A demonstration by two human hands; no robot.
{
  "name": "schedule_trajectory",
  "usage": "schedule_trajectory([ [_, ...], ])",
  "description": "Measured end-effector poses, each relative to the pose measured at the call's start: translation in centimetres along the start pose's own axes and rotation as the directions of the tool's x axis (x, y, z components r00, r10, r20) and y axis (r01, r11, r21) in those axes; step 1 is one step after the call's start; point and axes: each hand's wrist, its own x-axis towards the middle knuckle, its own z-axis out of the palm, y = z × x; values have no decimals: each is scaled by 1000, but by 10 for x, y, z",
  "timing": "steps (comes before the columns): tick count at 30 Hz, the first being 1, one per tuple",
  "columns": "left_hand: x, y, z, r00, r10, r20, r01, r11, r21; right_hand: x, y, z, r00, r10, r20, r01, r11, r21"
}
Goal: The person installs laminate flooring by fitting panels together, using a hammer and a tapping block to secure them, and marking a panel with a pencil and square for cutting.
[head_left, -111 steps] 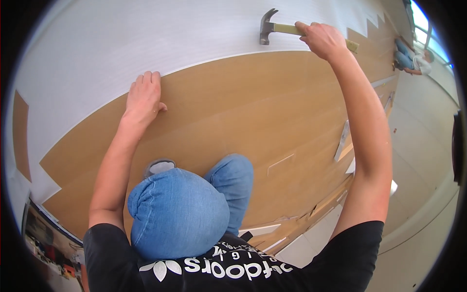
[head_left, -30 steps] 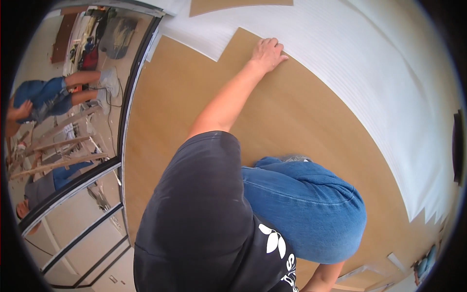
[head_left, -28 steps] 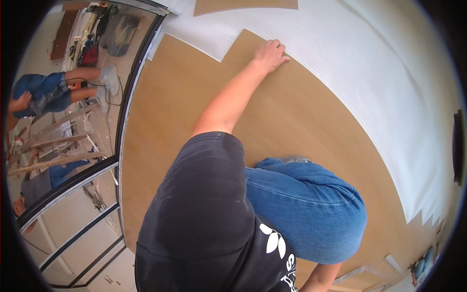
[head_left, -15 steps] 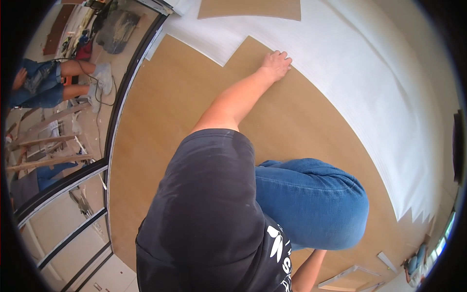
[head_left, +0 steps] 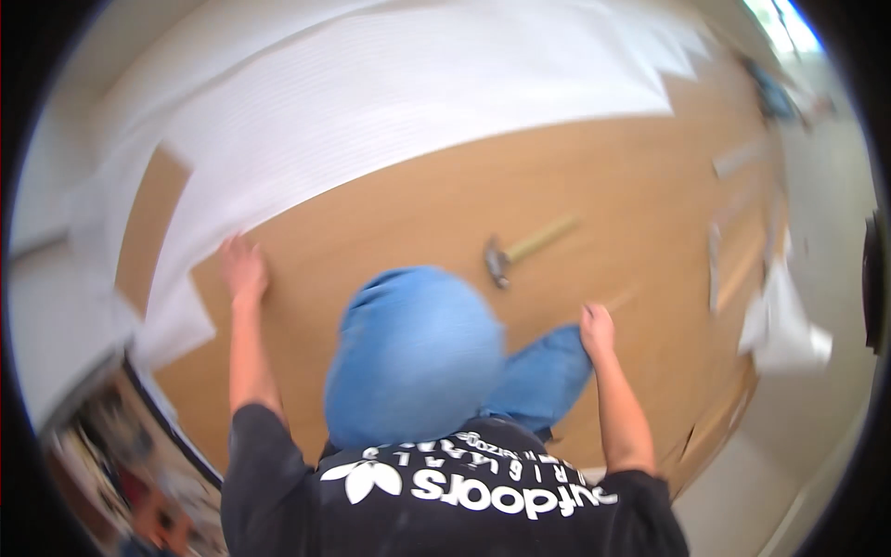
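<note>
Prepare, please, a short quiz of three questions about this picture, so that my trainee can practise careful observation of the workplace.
1. True or false: the right hand is nearer to the hammer than the left hand is.

2. Fill in the missing colour: the separate brown strip lies on a ____ sheet.

3. Choose one. Where does the hammer lie?
(a) on the separate brown strip
(b) in the left hand
(c) on the brown flooring

Key:
1. True
2. white
3. (c)
</note>
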Motion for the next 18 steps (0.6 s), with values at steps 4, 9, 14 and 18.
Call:
schedule_trajectory([
  [4, -4, 141, -48, 993, 110, -35, -109, 994, 29, 32, 23, -2, 995, -28, 97, 46, 981, -188],
  [9, -3, 284, -77, 694, 718, -49, -719, 688, -102, 216, -64, -13, 938, -284, -200, 256, 954, -153],
  [14, 11, 368, -49, 527, 846, -74, -841, 507, -191, 379, -193, -47, 719, -357, -596, 429, 903, -24],
  [18, 11, 376, -45, 525, 846, -88, -849, 514, -124, 420, -150, 12, 769, -161, -618, 272, 958, 89],
])
